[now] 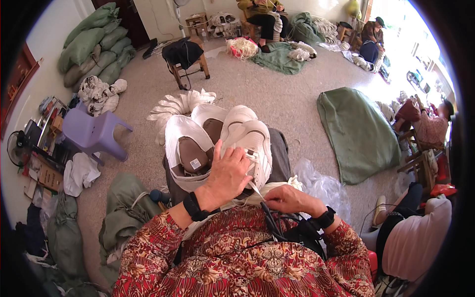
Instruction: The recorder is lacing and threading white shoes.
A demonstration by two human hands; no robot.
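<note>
Several off-white shoe uppers with pale brown trim lie across my lap. The nearest to my hands is a beige and white shoe upper [257, 144], its toe pointing away from me. My left hand [228, 171] presses over its lacing area, index finger extended along the side and the other fingers curled at the eyelets. A white shoelace [256, 190] runs from the eyelets toward my right hand [288, 200], which pinches it between thumb and finger. Left of these sits an open white shoe upper [170, 143] with a brown insole and a small white label inside.
Strung uppers [170, 110] lie on the floor ahead. A purple plastic chair [94, 131] stands left, a wooden stool [185, 57] farther off. A green cloth [358, 133] and clear plastic bag [326, 190] lie right. Green sacks [89, 44] pile behind; several people sit around.
</note>
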